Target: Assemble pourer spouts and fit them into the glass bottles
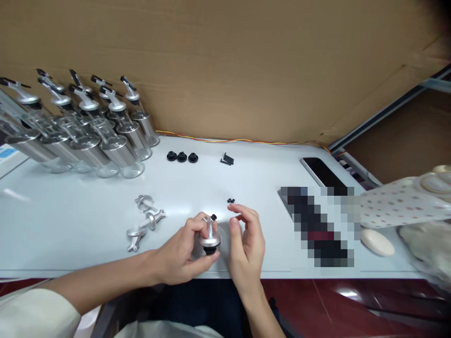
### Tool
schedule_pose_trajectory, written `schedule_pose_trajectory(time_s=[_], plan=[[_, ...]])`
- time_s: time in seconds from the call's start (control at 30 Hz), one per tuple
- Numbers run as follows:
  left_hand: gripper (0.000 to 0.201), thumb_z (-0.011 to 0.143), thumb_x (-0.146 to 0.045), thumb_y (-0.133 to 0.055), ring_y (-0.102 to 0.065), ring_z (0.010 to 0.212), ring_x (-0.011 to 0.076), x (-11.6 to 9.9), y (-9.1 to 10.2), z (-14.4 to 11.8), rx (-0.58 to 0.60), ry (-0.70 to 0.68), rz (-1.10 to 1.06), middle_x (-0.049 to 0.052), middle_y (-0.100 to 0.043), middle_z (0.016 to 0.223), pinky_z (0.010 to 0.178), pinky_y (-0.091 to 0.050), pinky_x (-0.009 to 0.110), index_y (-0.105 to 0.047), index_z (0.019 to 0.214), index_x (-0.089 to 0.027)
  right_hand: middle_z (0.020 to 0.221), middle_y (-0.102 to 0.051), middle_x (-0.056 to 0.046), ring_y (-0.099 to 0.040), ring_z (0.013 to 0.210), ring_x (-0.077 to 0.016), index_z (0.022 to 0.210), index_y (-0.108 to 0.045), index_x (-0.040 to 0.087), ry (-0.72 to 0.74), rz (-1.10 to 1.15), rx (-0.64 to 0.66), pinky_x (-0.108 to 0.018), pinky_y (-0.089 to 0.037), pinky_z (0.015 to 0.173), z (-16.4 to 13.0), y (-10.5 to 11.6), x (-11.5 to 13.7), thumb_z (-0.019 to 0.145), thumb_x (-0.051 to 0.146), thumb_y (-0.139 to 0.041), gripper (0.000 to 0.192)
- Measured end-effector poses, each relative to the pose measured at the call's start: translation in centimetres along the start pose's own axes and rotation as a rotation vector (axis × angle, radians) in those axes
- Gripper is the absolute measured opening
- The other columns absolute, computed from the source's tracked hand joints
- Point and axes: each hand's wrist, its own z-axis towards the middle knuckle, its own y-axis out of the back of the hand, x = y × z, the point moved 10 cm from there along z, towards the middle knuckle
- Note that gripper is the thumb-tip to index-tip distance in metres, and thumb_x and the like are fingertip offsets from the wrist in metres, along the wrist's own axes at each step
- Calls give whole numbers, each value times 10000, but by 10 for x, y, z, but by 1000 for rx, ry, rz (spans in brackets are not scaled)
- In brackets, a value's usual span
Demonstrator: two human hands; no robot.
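My left hand (183, 253) grips a silver metal pourer cap (210, 238) with a black stopper under it, just above the front edge of the white table (70, 220). A small black piece sits at the top of its spout. My right hand (246, 239) hovers right beside the cap, fingers curled and apart, holding nothing that I can see. Three loose silver pourer caps (143, 220) lie to the left of my hands. Two tiny black parts (230, 201) rest just beyond my right hand.
Several glass dispenser bottles (88, 136) with silver pourer tops stand at the back left. Three black rubber stoppers (182, 157) and a small pile of black screws (227, 159) lie mid-table. A phone (322, 172), a dotted cloth (398, 202) and a beige oval (377, 242) are at right. Cardboard backs the table.
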Motion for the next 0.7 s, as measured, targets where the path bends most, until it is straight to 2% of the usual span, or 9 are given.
schedule_pose_trajectory(time_s=[0.1, 0.23, 0.3, 0.4, 0.47, 0.53, 0.7], plan=[[361, 825, -121, -558, -414, 738, 126, -1, 0, -1, 0, -21, 20, -1, -385, 856, 655, -391, 248, -265, 986, -259, 1010, -601, -50, -554, 987, -197, 984, -618, 231, 5, -70, 32, -328, -460, 800, 19, 4, 11, 928, 190, -504, 133], [331, 862, -168, -550, -360, 646, 98, 0, -2, -3, 38, -2, 49, -7, -388, 855, 605, -364, 233, -258, 991, -256, 972, -631, -68, -561, 976, -232, 916, -658, 215, 217, -299, 163, -370, -458, 846, 66, 2, 42, 883, 175, -532, 136], [311, 882, -193, -533, -367, 647, 97, 3, -3, -2, 54, 39, 47, 2, -405, 877, 603, -364, 232, -254, 1004, -257, 961, -657, -71, -570, 957, -249, 921, -680, 211, 248, -437, 204, -386, -457, 852, 95, -2, 39, 865, 149, -523, 177], [279, 903, -202, -498, -399, 693, 113, 5, -3, -2, 62, 74, 39, 7, -411, 895, 643, -383, 244, -253, 1020, -265, 959, -696, -79, -596, 934, -258, 944, -709, 169, 124, -626, 311, -380, -451, 863, 133, -16, 4, 824, 91, -545, 218], [270, 906, -188, -486, -417, 735, 129, 7, -2, -2, 57, 85, 60, 8, -407, 893, 681, -393, 263, -263, 1037, -267, 1033, -704, -89, -612, 940, -253, 1008, -713, 150, 45, -733, 422, -354, -448, 859, 146, -32, -26, 820, 57, -518, 286], [269, 908, -177, -479, -431, 768, 142, 9, -1, -2, 52, 103, 87, 11, -408, 890, 719, -402, 287, -277, 1062, -265, 1063, -702, -107, -616, 968, -251, 1083, -704, 142, 8, -868, 541, -322, -436, 851, 148, -50, -53, 844, 49, -488, 336], [273, 916, -184, -481, -468, 793, 144, 13, 1, -3, 26, 144, 103, 26, -440, 928, 740, -414, 296, -288, 1092, -263, 1079, -694, -125, -580, 1039, -275, 1107, -709, 130, -8, -929, 588, -313, -411, 862, 145, -65, -86, 870, 72, -504, 319]])
